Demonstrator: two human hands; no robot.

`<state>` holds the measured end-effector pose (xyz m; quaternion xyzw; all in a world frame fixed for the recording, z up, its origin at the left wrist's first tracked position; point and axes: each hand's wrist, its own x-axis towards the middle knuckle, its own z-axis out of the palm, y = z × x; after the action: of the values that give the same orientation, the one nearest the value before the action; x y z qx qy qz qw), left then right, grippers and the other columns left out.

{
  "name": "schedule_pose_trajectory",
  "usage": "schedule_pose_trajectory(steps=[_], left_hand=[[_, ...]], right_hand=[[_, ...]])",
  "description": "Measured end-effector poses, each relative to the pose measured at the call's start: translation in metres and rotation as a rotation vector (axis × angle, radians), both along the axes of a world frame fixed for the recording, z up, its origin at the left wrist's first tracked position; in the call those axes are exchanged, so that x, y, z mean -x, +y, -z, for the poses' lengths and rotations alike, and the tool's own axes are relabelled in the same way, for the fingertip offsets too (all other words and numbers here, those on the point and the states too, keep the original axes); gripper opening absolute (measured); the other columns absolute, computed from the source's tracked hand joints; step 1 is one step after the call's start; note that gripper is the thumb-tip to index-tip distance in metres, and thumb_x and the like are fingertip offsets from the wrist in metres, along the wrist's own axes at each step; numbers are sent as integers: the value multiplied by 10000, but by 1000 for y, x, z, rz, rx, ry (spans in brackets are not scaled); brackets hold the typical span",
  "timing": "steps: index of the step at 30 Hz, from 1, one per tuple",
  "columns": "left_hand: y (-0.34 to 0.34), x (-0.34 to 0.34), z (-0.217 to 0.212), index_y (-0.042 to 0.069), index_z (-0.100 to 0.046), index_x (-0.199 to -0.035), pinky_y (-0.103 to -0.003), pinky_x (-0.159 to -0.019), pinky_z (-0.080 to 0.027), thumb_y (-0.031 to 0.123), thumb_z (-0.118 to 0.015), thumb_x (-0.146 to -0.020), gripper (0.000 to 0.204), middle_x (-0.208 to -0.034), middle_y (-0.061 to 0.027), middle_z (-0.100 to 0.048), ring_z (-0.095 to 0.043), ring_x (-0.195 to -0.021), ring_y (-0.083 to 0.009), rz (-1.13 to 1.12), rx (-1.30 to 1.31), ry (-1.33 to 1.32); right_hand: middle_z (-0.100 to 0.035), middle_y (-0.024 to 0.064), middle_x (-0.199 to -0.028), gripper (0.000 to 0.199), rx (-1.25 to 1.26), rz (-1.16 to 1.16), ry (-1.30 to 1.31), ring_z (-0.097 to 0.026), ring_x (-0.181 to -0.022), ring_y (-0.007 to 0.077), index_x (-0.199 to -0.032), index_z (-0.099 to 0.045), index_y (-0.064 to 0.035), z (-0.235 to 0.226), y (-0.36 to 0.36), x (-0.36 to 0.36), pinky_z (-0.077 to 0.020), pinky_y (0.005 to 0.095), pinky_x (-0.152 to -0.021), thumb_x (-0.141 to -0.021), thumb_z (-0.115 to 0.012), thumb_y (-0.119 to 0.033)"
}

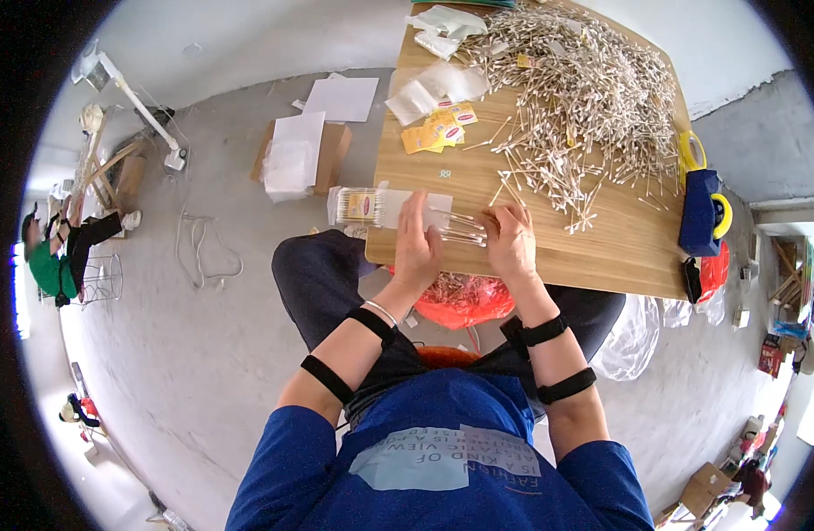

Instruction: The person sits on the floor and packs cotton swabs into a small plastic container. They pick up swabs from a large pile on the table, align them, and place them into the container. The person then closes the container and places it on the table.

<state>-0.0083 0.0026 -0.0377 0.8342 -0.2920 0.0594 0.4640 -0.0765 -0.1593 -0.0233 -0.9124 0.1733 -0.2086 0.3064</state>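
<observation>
Several white-tipped cotton swabs (462, 227) lie crosswise between my hands at the table's near edge. My left hand (417, 246) is closed about their left ends, its fingers reaching forward over a pale plastic bag (439, 203). Curled fingers of my right hand (511, 243) grip the right ends. Just left of my left hand, a clear pack of cotton swabs (358, 207) with a yellow label juts past the table edge. Loose swabs (510, 184) lie beyond my right fingertips. My palms hide part of the held swabs.
A large heap of cotton swabs (601, 97) covers the far right of the wooden table (601, 257). Yellow cards (438, 133) and clear bags (438, 90) lie far left. A blue tape dispenser (701, 211) stands at the right edge. Below hangs a red bag (460, 305).
</observation>
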Motion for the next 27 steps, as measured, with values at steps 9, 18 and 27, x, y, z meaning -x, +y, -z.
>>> schedule_pose_trajectory(steps=[9, 18, 27], left_hand=[[-1, 0, -1, -39, -395, -1327, -454, -1072, -351, -1, -509, -841, 500, -1303, -239, -503, -464, -1239, -406, 5, 24, 23], [-1, 0, -2, -25, -401, -1326, -460, -1073, -346, -23, -524, -816, 525, -1298, -237, -503, -463, -1231, -409, -13, 42, 40], [-8, 3, -7, 33, -385, -1388, -514, -1146, -225, 137, -560, -854, 572, -1387, -210, -433, -372, -1314, -397, -27, -217, -182]], right_hand=[[-590, 114, -932, 91, 156, -187, 143, -559, -974, 320, -847, -656, -63, -7, 9, -11, -478, 428, -832, -768, -643, -104], [-573, 133, -949, 108, 338, -216, 193, -558, -967, 329, -906, -584, -38, -5, 13, -20, -470, 428, -842, -822, -558, -100], [-574, 190, -883, 82, -106, -164, 72, -538, -906, 390, -910, -526, -9, -19, -3, 13, -430, 470, -803, -842, -561, -38]])
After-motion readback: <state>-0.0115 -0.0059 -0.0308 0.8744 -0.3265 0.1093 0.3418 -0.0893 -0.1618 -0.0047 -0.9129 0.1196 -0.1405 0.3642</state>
